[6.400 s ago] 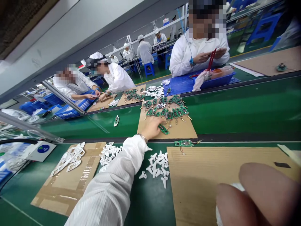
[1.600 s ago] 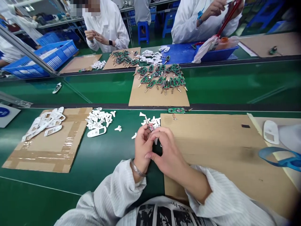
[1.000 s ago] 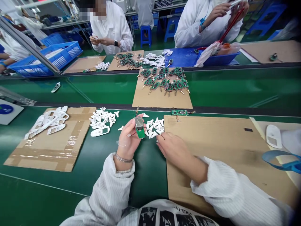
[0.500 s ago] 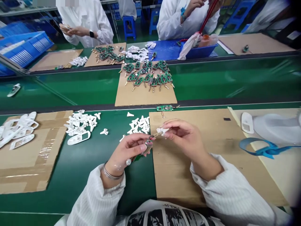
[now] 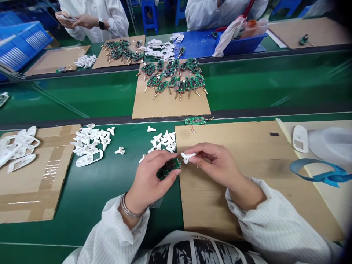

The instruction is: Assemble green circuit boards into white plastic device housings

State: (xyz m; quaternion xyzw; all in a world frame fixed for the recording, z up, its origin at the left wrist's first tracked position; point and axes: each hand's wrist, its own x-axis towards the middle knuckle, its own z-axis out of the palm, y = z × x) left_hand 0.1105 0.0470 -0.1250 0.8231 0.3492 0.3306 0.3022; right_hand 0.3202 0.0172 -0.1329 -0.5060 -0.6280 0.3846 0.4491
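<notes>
- My left hand (image 5: 148,176) is closed around a green circuit board (image 5: 168,168), with the fingers and thumb clamping it from both sides, and it is lying tilted across my fingers above the green conveyor belt (image 5: 68,231).
- My right hand (image 5: 217,165) is pinching a small white plastic piece (image 5: 187,157) between thumb and fingertips, and I'm holding it just beside the board's right end. I can't tell whether the two are touching.
- My two hands are close together, and my right wrist is hanging over a brown cardboard sheet (image 5: 247,216).
- A scatter of white plastic pieces (image 5: 162,141) is lying on the belt just above my hands, and a larger heap of them (image 5: 88,139) is sitting further left.
- A white oblong casing (image 5: 89,158) is resting beside that heap, while more casings (image 5: 18,145) are lying on a taped cardboard sheet (image 5: 35,187).
- A single green board with a thin wire (image 5: 194,121) is lying at the top edge of the brown sheet.
- Across the belt, rows of green boards with gold pins (image 5: 172,79) are spread on a far cardboard sheet (image 5: 170,108).
- On my right, a blue strap (image 5: 316,172) is lying beside a white casing (image 5: 300,139).
- Further off, a co-worker's hands (image 5: 73,20) are holding a small pale item.
</notes>
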